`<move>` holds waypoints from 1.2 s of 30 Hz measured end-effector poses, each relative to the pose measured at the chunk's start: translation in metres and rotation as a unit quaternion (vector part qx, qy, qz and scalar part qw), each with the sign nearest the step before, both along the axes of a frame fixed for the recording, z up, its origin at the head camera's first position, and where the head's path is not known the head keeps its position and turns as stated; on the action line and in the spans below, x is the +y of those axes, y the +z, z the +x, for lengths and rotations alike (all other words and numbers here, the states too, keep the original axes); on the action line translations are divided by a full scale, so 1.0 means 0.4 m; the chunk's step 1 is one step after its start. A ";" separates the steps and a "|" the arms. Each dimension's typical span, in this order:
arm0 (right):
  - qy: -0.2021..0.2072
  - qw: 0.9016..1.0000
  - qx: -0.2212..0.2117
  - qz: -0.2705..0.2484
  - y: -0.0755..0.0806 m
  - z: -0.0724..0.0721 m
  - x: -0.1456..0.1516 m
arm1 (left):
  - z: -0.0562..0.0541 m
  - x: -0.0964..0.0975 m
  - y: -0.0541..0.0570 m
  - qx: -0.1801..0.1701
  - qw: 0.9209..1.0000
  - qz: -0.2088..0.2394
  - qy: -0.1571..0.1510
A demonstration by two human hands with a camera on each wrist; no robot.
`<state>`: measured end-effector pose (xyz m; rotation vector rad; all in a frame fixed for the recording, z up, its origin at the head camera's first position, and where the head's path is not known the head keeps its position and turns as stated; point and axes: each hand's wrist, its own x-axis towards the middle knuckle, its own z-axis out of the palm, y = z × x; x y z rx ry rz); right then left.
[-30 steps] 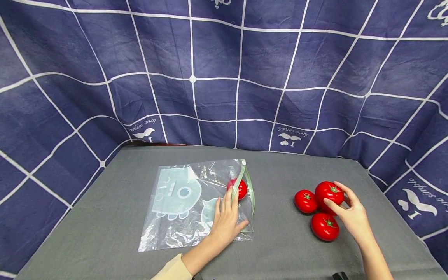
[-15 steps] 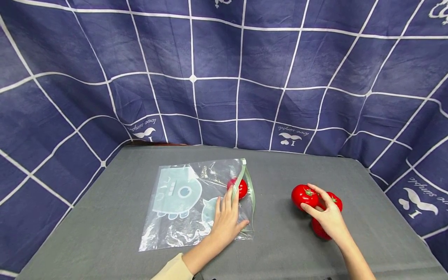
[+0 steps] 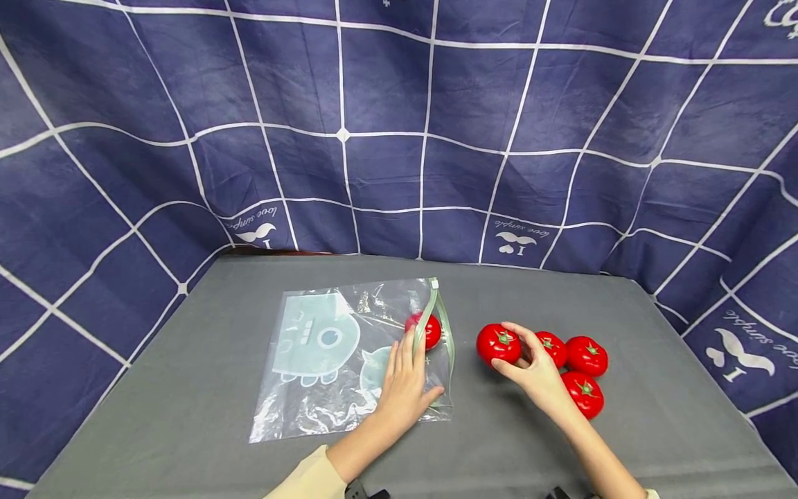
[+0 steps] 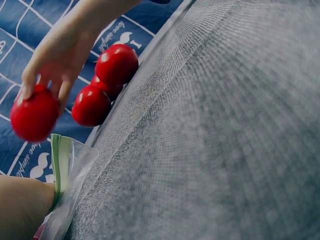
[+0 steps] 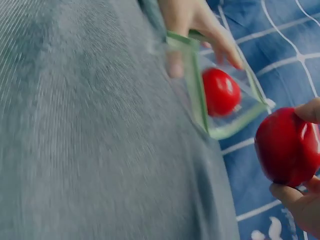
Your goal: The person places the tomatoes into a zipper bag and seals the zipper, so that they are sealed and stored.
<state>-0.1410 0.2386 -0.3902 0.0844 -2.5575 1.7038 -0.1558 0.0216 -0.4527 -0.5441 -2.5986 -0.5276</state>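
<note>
My right hand (image 3: 537, 374) holds a red tomato (image 3: 495, 344) with a green calyx, thumb and fingers round its sides. In the right wrist view this tomato (image 5: 285, 147) hangs close to the mouth of a clear zip bag (image 3: 312, 409). The bag lies flat, its green-edged opening (image 5: 197, 95) gaping to the right. Just inside the opening sits another tomato (image 5: 221, 92). My left hand (image 3: 402, 388) rests on the bag by that opening, fingers straight and thumb spread.
Three more tomatoes stand in a cluster right of my right hand: one behind the fingers (image 3: 552, 348), one at the right (image 3: 587, 355) and one nearer (image 3: 584, 394). A grey cloth (image 3: 206, 388) covers the table. Blue checked fabric (image 3: 386, 173) hangs behind it.
My right hand has lifted the tomato off the cluster and carried it left toward the bag. The left hand and the bag have stayed in place.
</note>
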 end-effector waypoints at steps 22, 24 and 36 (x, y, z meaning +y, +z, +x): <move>-0.035 0.999 0.039 -0.001 -0.091 -0.124 -0.116 | 0.000 0.001 -0.007 0.021 0.999 -0.020 0.014; -0.037 0.998 0.043 -0.004 -0.095 -0.127 -0.120 | -0.001 0.002 -0.007 0.020 0.999 -0.021 0.016; -0.035 0.999 0.033 -0.018 -0.085 -0.126 -0.148 | 0.002 0.004 -0.005 0.018 1.000 -0.019 0.012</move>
